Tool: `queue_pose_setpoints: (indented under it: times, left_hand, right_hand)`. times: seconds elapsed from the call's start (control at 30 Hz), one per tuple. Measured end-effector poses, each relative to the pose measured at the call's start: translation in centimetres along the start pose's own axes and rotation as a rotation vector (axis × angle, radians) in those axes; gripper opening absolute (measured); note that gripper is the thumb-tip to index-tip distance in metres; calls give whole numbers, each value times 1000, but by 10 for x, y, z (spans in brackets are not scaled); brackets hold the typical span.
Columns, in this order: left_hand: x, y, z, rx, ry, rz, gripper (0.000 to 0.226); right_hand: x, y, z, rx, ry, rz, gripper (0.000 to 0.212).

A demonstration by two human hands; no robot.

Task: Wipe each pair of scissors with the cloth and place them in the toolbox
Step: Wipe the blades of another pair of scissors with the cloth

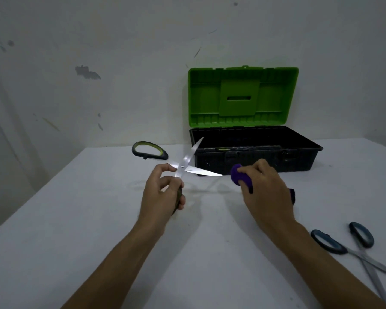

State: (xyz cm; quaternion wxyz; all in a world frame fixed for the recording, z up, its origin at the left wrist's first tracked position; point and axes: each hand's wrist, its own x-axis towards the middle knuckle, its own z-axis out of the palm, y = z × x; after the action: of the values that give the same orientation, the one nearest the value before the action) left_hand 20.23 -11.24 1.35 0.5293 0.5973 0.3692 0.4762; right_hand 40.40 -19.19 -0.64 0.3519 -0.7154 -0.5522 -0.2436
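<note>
White table point(98, 219), blue scissors point(352, 250) near edge

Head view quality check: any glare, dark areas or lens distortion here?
Head view: dim overall with darkened corners; glare whitens the blades of the open scissors in the left hand; the toolbox interior is too dark to read; wide-angle bending curves the table edges; soft shadows lie under both hands.

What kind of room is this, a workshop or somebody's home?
Hard to say; probably a plain spare room set up for the task. A bare, scuffed white wall, a plain white table and an open toolbox are all it shows.
</note>
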Motion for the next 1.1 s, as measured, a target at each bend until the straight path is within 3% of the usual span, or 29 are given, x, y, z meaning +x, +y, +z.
queue_pose_setpoints:
  times: [0.17,0.33,0.47,0.6,0.73,0.9,1.0,1.1]
  left_hand:
    - [-2,-8,3,126,21,54,19]
    - [-11,-5,19,129,-6,28,19]
    - [-15,3,23,6,-12,-79,15]
    - [-14,12,20,-109,-28,-167,18]
    - [-14,12,19,-150,-28,-184,19]
    - [3,7,-7,-53,92,-26,18]
    - [2,0,-7,68,70,21,17]
    - [-6,-8,8,101,-3,7,17]
  right_hand:
    - [2,-16,-8,236,9,36,58]
    - [-3,-43,5,359,-57,-47,62]
    - [-10,-42,11,209,-114,-186,67]
    - [-8,-39,12,48,-54,-299,71]
    - [-5,-26,16,-11,-32,-277,68]
    - [-1,6,7,19,-31,-69,58]
    - [1,-10,-3,98,49,-136,62]
    - [-8,-41,4,146,-21,-255,63]
